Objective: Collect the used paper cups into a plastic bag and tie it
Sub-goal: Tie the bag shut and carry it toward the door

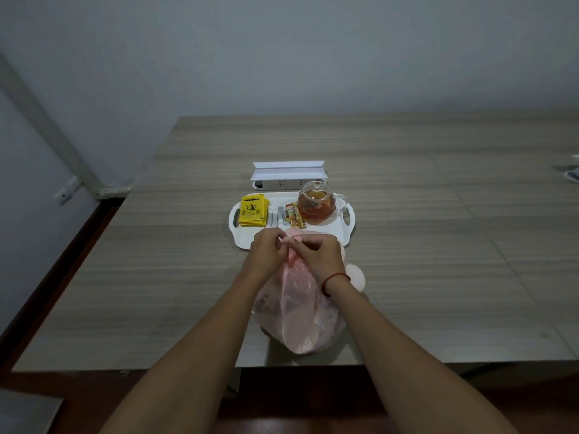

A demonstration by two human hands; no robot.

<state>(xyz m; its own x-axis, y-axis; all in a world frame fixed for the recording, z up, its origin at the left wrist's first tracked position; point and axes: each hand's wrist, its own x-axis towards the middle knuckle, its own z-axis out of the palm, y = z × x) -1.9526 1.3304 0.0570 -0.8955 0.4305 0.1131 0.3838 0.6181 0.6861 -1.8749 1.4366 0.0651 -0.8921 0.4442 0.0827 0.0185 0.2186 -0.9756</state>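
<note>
Pinching the gathered neck of the translucent pink plastic bag (297, 311) at frame centre, our left hand (266, 253) and right hand (319, 256) grip its ends to knot it.

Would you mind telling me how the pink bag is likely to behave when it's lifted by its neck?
The bag is thin film, so probably floppy and sagging. It bulges yet slumps, so likely light. Both hands pinch its neck, which may slip.
</note>
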